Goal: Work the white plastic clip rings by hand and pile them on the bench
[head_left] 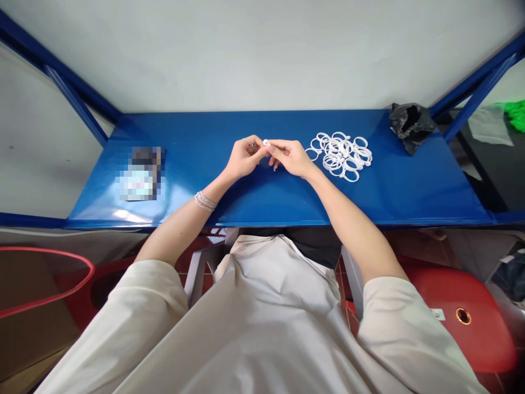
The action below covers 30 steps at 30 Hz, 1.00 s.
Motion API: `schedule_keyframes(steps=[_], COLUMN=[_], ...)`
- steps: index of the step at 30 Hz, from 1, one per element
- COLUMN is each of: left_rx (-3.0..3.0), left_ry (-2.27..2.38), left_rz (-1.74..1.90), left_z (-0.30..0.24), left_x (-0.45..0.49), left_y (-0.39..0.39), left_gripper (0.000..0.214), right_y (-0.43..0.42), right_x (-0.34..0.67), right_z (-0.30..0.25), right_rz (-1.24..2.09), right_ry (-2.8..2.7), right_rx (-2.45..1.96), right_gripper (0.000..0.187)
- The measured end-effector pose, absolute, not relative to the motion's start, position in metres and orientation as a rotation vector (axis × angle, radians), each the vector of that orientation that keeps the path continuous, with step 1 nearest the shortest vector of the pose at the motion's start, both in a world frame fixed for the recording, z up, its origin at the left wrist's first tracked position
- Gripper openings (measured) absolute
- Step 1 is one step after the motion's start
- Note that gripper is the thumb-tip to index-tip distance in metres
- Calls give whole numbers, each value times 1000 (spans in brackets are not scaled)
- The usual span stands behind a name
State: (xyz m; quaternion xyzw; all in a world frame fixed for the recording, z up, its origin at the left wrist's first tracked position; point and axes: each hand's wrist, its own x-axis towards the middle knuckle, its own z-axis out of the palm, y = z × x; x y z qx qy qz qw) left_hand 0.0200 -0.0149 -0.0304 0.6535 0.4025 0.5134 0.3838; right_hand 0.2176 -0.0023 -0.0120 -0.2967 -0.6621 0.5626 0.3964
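Observation:
My left hand (pixel 245 157) and my right hand (pixel 293 157) meet above the middle of the blue table. Between their thumbs and fingertips they pinch a small white piece (pixel 266 142). Most of it is hidden by the fingers, so its full shape cannot be made out. Just right of my right hand lies a loose pile of thin white rings (pixel 334 162), several of them overlapping, each with a small knob or clasp. One ring at the pile's left side lies close to that hand.
The blue table (pixel 279 202) has a pale wall behind it and blue frame bars at both sides. A crumpled black plastic bag (pixel 404 123) sits at the back right. A blurred-out item (pixel 141 175) lies at left. Below on the right is a red plastic seat (pixel 476 328).

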Motion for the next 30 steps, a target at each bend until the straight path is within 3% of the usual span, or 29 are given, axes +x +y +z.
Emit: schedule_keyframes(steps=[8, 17, 23, 30], left_rx=[1705, 1755, 1796, 1822], left_ry=[1023, 1061, 1072, 1054], left_rz=[1293, 1266, 1239, 1177], left_z=[-27, -26, -26, -21], left_x=[20, 18, 18, 17], left_y=[-17, -18, -18, -21], left_gripper=[62, 61, 59, 56], right_y=[7, 6, 16, 9], right_x=[225, 238, 242, 223], right_z=[0, 19, 5, -17], right_rz=[1452, 1319, 1276, 853], right_ry=[-1475, -1379, -1429, -1743], right_rx=[-906, -1015, -1043, -1184], right_gripper=[60, 73, 69, 68])
